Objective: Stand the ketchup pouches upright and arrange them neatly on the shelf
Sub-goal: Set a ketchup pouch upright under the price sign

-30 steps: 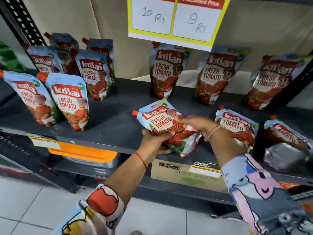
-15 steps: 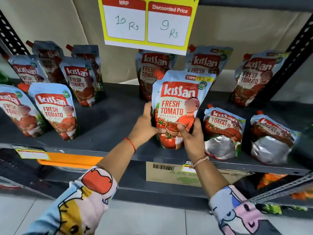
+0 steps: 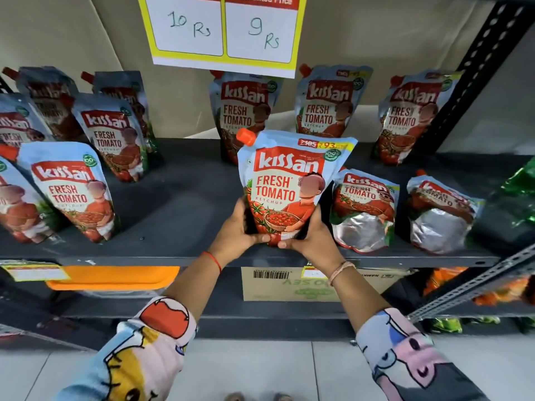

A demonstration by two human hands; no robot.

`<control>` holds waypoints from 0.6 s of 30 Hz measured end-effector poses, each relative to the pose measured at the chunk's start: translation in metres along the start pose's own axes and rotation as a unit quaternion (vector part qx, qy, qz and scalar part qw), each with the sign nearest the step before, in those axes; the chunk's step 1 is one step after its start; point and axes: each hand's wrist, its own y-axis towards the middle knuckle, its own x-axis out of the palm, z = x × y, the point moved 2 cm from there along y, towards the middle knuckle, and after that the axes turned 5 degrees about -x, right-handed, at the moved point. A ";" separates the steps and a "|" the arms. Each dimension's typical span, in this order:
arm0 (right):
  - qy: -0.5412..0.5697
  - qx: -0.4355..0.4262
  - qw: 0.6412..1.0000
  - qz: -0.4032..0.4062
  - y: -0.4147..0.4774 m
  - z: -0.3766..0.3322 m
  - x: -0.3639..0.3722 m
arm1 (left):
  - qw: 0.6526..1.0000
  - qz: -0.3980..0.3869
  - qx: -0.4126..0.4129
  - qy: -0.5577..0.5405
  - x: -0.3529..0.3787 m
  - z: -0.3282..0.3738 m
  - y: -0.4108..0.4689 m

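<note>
A ketchup pouch (image 3: 289,183) with an orange spout cap stands upright near the front edge of the dark shelf (image 3: 179,204). My left hand (image 3: 236,230) grips its lower left side and my right hand (image 3: 311,237) its lower right, thumbs meeting under the base. To its right, two pouches lie tipped back with silver bottoms showing: one (image 3: 363,209) beside my right hand, one (image 3: 440,215) further right. Three pouches stand upright at the back: (image 3: 243,111), (image 3: 330,102), (image 3: 411,114). Several upright pouches (image 3: 72,192) fill the left side.
A yellow price sign (image 3: 223,30) hangs above the back row. A perforated black upright (image 3: 469,82) bounds the shelf on the right, with green packets (image 3: 521,186) beyond. Below are an orange-lidded tub (image 3: 115,277) and a cardboard box (image 3: 289,287).
A second ago the pouch lay tilted in both hands at the shelf's front edge. It has been turned upright, and my hands have slid down to its base.
</note>
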 end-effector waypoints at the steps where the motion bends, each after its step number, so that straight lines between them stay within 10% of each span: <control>1: -0.003 0.002 1.000 0.001 0.000 0.000 0.002 | 1.000 0.000 0.001 -0.004 -0.001 -0.001 0.000; 8: -0.010 0.003 0.997 0.071 -0.022 -0.010 0.001 | 0.999 0.008 0.035 0.011 0.001 -0.003 -0.006; 13: -0.216 -0.132 0.931 0.262 -0.069 -0.030 -0.025 | 0.924 0.292 0.188 0.159 0.031 0.004 -0.062; 18: -0.170 0.046 0.909 0.378 -0.055 -0.021 -0.118 | 0.950 0.105 0.178 0.233 0.117 0.031 -0.065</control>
